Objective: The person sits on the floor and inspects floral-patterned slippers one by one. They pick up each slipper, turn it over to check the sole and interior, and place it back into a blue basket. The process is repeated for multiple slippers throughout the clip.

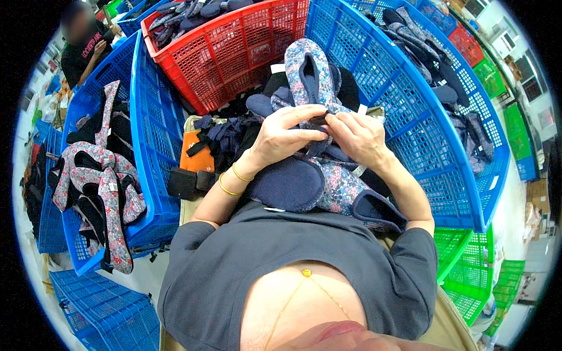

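Note:
My left hand (280,136) and my right hand (358,138) meet above my lap, fingers bent and fingertips together. Between them they pinch a small dark fabric piece (319,121); its shape is mostly hidden by the fingers. Just beyond my fingertips lies a floral slipper (298,61) with a dark lining, its toe pointing away from me. Below my hands a navy slipper sole (287,186) faces up, against my shirt. To its right rests another floral slipper (374,205), its dark opening towards my right forearm.
A red crate (211,64) of slippers stands ahead. At left, a blue crate (158,117) borders one with floral slipper pieces (108,181). A big blue crate (404,117) is at right. Dark straps (225,134) lie beside an orange item (198,151). A person (85,47) is far left.

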The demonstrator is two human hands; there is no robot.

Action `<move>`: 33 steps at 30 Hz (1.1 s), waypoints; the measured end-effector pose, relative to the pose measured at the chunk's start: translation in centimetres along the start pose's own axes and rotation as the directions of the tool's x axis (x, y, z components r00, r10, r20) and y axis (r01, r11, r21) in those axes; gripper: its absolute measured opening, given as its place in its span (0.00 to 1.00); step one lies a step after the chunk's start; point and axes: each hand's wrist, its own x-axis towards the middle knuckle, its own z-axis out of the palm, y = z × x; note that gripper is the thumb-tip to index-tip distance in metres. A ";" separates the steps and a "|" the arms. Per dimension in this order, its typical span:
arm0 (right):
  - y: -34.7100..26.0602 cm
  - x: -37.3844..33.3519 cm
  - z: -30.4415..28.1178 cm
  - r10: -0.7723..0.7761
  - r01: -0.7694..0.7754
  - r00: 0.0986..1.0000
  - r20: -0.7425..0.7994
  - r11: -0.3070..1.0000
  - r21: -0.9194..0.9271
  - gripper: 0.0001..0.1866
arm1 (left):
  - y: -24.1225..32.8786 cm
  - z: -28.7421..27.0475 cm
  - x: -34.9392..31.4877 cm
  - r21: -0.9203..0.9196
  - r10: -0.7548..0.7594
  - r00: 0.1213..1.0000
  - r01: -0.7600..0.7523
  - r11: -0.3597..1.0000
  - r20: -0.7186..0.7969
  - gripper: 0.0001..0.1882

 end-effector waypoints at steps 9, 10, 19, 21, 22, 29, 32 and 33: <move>4.2 -3.4 -0.5 0.763 -0.608 0.639 0.098 0.424 0.671 0.18 | -3.7 -6.8 0.3 0.488 -0.198 0.966 0.256 0.835 -0.168 0.12; 4.8 -3.8 -0.1 0.782 -0.606 0.607 0.143 0.338 0.720 0.19 | -3.4 -7.4 0.2 0.736 -0.314 0.928 0.352 0.577 -0.198 0.14; 3.8 -2.4 2.1 0.694 -0.657 0.572 0.438 0.069 0.751 0.12 | 1.8 0.7 3.1 0.250 -0.483 0.863 0.440 0.862 0.147 0.16; 4.0 -2.6 2.2 0.656 -0.652 0.551 0.516 -0.048 0.757 0.17 | 0.0 1.0 2.8 0.109 -0.481 0.864 0.469 0.877 0.148 0.16; 4.0 -2.5 2.1 0.643 -0.652 0.528 0.554 -0.112 0.750 0.19 | -0.2 0.4 2.9 0.053 -0.496 0.852 0.495 0.867 0.165 0.14; 2.7 0.2 1.3 0.435 -0.806 0.505 0.745 -0.071 0.588 0.21 | 0.1 0.7 1.7 -0.200 -0.412 0.878 0.461 0.864 0.246 0.12; 1.8 -0.6 2.8 0.643 -0.603 0.557 0.525 -0.121 0.788 0.22 | 0.0 0.7 2.1 -0.237 -0.378 0.908 0.413 0.880 0.178 0.13; 1.4 -0.3 2.4 0.682 -0.525 0.573 0.454 -0.120 0.843 0.25 | 0.0 0.5 2.4 -0.239 -0.403 0.913 0.407 0.882 0.067 0.14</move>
